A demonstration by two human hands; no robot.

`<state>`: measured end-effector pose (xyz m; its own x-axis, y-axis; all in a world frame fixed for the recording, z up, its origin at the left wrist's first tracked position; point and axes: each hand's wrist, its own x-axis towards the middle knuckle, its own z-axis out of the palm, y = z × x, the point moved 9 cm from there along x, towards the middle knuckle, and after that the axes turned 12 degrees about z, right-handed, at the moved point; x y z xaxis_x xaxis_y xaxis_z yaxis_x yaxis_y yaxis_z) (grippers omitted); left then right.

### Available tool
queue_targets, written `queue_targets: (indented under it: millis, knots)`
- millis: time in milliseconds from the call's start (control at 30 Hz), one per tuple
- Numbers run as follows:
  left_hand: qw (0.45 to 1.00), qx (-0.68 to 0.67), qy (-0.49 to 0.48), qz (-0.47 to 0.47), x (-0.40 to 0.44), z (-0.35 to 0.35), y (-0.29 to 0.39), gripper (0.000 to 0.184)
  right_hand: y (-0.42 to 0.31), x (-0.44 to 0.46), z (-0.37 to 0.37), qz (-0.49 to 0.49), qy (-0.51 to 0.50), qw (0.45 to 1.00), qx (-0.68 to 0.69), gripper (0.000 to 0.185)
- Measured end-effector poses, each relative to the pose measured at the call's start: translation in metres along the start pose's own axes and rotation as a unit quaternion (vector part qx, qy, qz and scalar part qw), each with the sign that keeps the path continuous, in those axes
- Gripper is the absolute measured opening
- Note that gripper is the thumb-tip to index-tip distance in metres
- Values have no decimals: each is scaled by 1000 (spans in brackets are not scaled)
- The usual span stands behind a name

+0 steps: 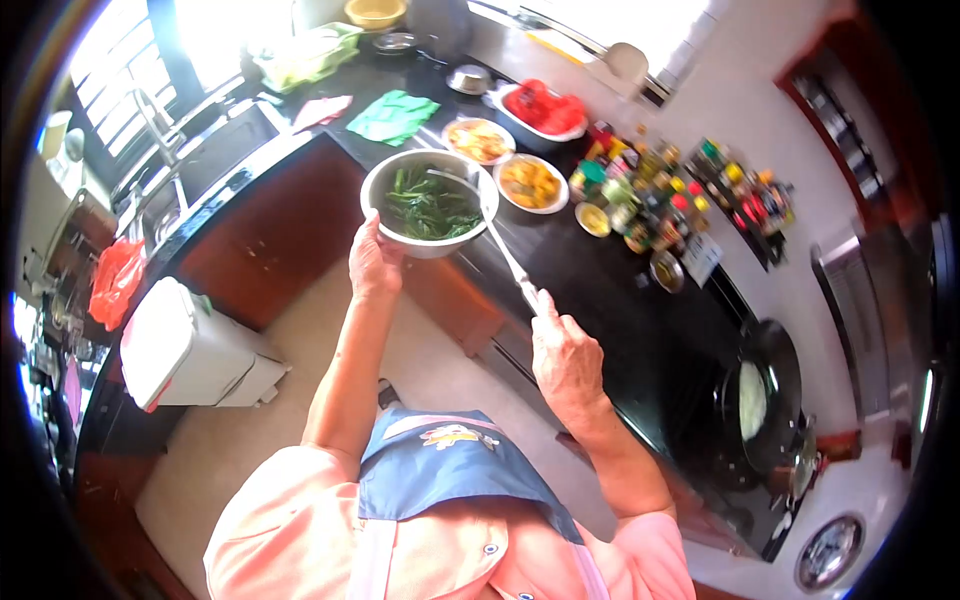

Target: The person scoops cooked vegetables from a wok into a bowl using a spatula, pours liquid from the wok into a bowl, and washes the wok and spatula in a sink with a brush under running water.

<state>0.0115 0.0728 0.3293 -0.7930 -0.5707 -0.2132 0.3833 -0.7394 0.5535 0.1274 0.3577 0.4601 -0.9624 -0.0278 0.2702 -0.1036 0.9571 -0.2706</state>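
I have both hands occupied and set apart from each other. My left hand (pixel 376 265) grips the deep, round, pale bowl with a white rim (pixel 436 247) at its lower left edge, thumb up by the rim. My right hand (pixel 566 360), right of the frame's middle, is closed round the handle of a long, slim, silvery metal utensil (pixel 507 252).

The relation I steer by is the utensil's long axis: it slants from my right hand toward the upper left, crossing the bowl's right rim, so its far end lies over the dark green, cooked-looking leaves (pixel 432 205) inside. Blur keeps me from telling the shape of that end. The bowl sits just above centre in the frame; my left hand touches it, so that is the nearer one, while my right reaches it only through the utensil.

I read the bowl as held up at the edge of the glossy black worktop (pixel 640 320), though I can't tell whether its base touches. Beyond its right rim is a round white dish of orange-yellow food (pixel 538 210). Farther out, at the frame's right, stands a black, round-sided wok (pixel 783 365), on my right hand's side.
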Motion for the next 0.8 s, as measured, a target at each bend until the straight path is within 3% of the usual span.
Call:
queue_targets:
  millis: [233, 400, 433, 567, 667, 800]
  knots:
    - [993, -23, 41, 110, 159, -95, 145, 18, -177, 85, 82, -145, -6, 987, 63, 42]
    - [985, -7, 83, 153, 204, -137, 219, 14, -255, 124, 124, -215, -12, 967, 138, 40]
    - [984, -15, 77, 162, 215, -146, 229, 14, -265, 136, 142, -192, -79, 965, 162, 37]
    - [983, -24, 45, 176, 266, -171, 256, 16, -302, 180, 186, -204, -100, 938, 262, 33]
    - [975, -3, 126, 184, 301, -171, 263, 21, -320, 222, 216, -183, -115, 905, 367, 32]
    - [970, 22, 149, 191, 377, -175, 254, 24, -334, 281, 274, -72, -286, 890, 348, 28]
